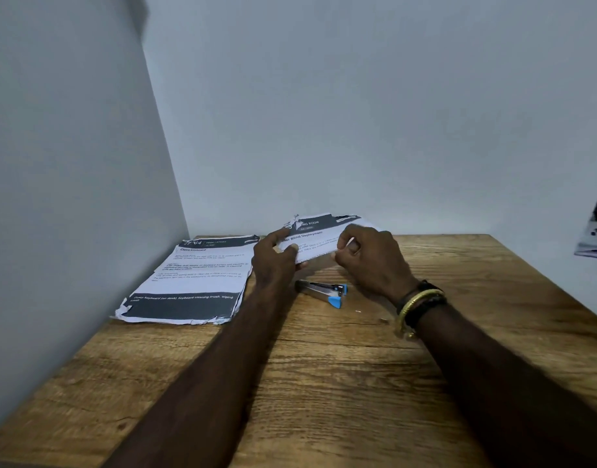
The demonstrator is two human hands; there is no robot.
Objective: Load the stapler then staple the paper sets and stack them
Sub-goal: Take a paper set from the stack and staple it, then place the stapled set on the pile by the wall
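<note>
The fingers (292,248) of the left hand (273,261) and those of the right hand (371,261) pinch the near edge of a white printed paper set with a dark header band (315,239), lifted at the far middle of the wooden counter (324,383). Just near it lies a silver stapler with blue ends (322,292). A ragged-edged stack of printed sheets (192,282) rests flat to the left.

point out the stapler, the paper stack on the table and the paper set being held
stapler (319,289): head view, on its metal body.
paper stack (195,278): head view, middle of the top sheet.
paper set (315,243): head view, on the printed sheet between left hand (273,256) and right hand (371,258).
</note>
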